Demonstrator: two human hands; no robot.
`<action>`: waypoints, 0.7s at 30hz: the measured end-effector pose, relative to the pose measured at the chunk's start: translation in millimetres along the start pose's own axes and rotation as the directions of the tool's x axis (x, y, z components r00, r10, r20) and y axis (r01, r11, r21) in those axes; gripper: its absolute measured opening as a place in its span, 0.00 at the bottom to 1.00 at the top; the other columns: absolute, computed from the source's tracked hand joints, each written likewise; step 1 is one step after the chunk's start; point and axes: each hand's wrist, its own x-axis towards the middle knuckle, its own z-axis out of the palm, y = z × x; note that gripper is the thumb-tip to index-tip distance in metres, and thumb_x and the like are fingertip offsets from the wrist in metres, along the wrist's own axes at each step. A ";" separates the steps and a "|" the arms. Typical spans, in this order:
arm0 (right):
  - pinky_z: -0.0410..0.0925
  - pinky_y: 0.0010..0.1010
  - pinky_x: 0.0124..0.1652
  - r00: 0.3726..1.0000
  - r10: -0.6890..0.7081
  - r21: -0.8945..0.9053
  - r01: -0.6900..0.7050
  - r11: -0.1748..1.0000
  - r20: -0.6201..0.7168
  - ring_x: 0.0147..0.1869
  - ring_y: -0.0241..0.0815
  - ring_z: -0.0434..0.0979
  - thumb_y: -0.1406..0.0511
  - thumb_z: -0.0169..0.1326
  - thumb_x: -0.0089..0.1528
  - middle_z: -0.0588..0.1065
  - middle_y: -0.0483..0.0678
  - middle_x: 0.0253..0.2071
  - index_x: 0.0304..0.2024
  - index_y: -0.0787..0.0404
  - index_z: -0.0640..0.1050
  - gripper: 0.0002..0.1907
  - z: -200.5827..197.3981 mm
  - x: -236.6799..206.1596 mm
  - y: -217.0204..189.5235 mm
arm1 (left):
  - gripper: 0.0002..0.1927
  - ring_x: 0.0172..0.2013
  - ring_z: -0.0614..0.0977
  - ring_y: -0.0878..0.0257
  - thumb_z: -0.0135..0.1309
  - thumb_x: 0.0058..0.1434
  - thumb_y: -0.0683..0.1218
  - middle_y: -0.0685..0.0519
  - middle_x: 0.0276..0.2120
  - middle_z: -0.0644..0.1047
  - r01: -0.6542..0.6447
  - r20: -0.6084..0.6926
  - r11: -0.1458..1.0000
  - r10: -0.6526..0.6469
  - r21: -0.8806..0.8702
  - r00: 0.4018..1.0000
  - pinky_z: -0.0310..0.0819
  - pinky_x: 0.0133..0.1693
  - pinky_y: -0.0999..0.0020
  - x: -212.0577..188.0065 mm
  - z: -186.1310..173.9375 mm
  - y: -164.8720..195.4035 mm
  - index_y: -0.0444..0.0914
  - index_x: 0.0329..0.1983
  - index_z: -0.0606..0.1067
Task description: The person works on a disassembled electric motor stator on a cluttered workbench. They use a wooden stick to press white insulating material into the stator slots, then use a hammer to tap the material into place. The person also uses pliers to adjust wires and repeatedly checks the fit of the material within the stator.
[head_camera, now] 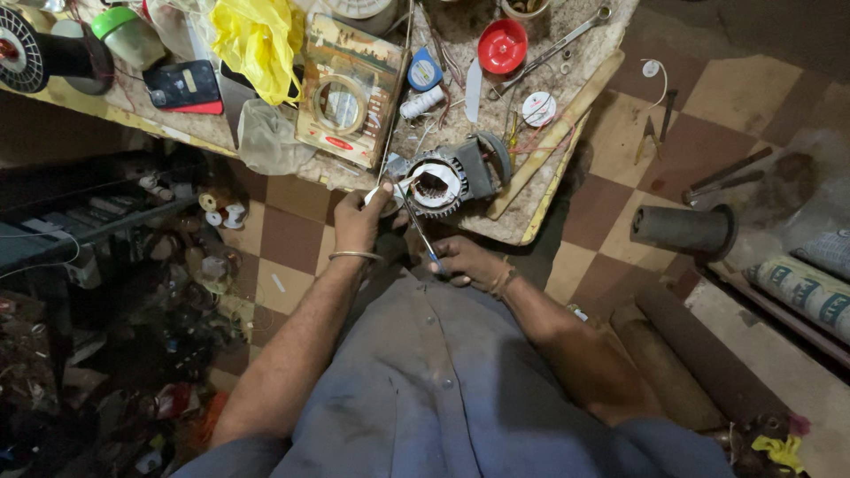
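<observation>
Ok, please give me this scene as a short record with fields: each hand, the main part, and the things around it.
Left hand: left hand pinches a white strip at the motor stator
Right hand: right hand holds a thin blue-handled tool pointing toward the stator
Main part: stator with copper windings, lying at the edge of the workbench
Near it: red lid, white thread spool, yellow plastic bag, spanner
Floor: dark cylinder on checked tiles
</observation>
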 end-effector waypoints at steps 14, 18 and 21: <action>0.52 0.17 0.17 1.000 0.009 0.040 -0.009 0.999 0.015 0.20 0.24 0.58 0.62 0.65 0.60 0.69 0.39 0.27 0.36 0.64 0.77 0.13 -7.5 12.7 5.9 | 0.22 0.31 0.82 0.65 0.65 0.60 0.51 0.47 0.33 0.82 -0.056 -0.031 0.982 0.063 0.179 0.998 0.80 0.33 0.70 -0.3 -2.8 3.8 0.26 0.42 0.78; 0.51 0.18 0.18 1.000 -0.005 0.072 0.002 0.997 0.031 0.21 0.24 0.58 0.63 0.64 0.60 0.69 0.39 0.26 0.37 0.64 0.78 0.11 -9.8 15.6 9.5 | 0.23 0.31 0.81 0.66 0.65 0.59 0.53 0.48 0.33 0.82 -0.065 -0.029 0.973 0.073 0.220 0.997 0.78 0.34 0.70 3.4 -7.0 -2.1 0.27 0.41 0.78; 0.52 0.18 0.18 1.000 0.002 0.037 -0.002 0.999 -0.009 0.21 0.23 0.59 0.64 0.65 0.59 0.69 0.38 0.27 0.37 0.64 0.79 0.10 -8.6 14.9 8.6 | 0.22 0.31 0.81 0.65 0.65 0.59 0.52 0.48 0.33 0.82 -0.037 -0.042 0.978 0.047 0.206 0.998 0.77 0.34 0.70 4.7 -7.6 -5.5 0.26 0.41 0.78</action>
